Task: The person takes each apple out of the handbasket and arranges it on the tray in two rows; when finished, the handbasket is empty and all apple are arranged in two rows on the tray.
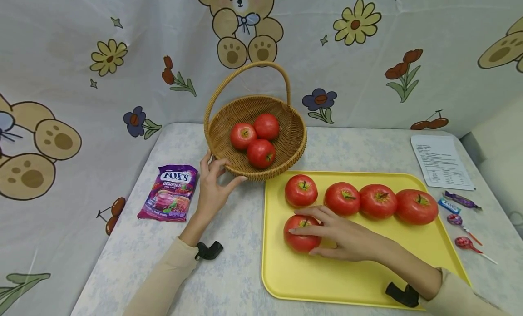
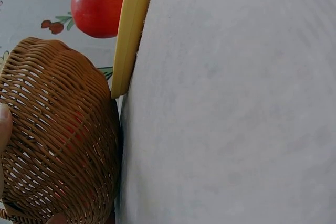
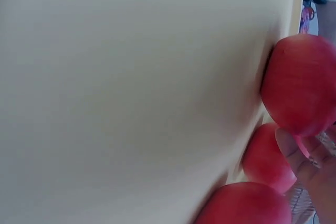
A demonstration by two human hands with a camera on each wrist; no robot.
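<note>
A wicker basket (image 1: 229, 111) with an arched handle tilts toward me, three red apples (image 1: 261, 153) inside it. My left hand (image 1: 213, 184) holds the basket's lower left side, its index finger bent at the rim. In the left wrist view, fingertips (image 2: 4, 124) rest against the outer weave. On a yellow tray (image 1: 347, 279), my right hand (image 1: 341, 234) reaches over the nearest apple (image 1: 300, 243), fingers extended across its top and thumb by its lower right edge. The right wrist view has this apple (image 3: 302, 85) sitting on the tray, the thumb just beside it.
Several more apples (image 1: 377, 201) line the tray's back part. Left of the basket lies a purple candy bag (image 1: 169, 193). Right of the tray are wrapped candies (image 1: 461, 200), lollipops (image 1: 463, 242) and a printed sheet (image 1: 442, 161). A patterned cloth (image 1: 163, 34) hangs behind the table.
</note>
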